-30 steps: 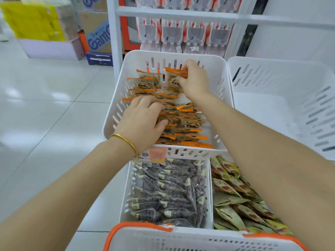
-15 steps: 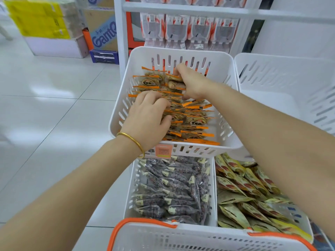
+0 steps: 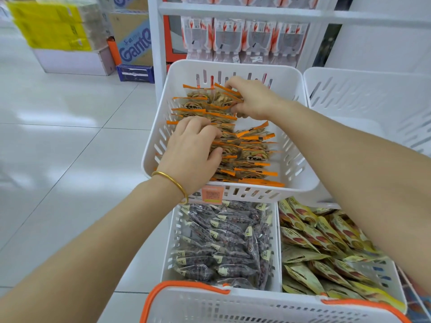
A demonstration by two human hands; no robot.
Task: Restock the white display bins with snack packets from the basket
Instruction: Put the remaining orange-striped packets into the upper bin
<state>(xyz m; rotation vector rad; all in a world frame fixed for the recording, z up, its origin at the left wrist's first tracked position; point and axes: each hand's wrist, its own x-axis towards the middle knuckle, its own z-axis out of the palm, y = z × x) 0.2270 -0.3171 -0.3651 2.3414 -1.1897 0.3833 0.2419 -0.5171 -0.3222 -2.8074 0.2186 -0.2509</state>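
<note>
Right hand (image 3: 254, 101) barely shifted — pinches packets (image 3: 219, 101) in bin (image 3: 233, 66), upper centre of frame, left hand (image 3: 191, 155) curls round more mid-frame; square edges upright before letting go.

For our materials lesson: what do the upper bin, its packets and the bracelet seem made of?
The upper bin looks like moulded white plastic: smooth, slotted walls. The packets seem thin clear plastic film with orange edges; contents show through. The bracelet is probably polished gold-coloured metal; it glints.
</note>
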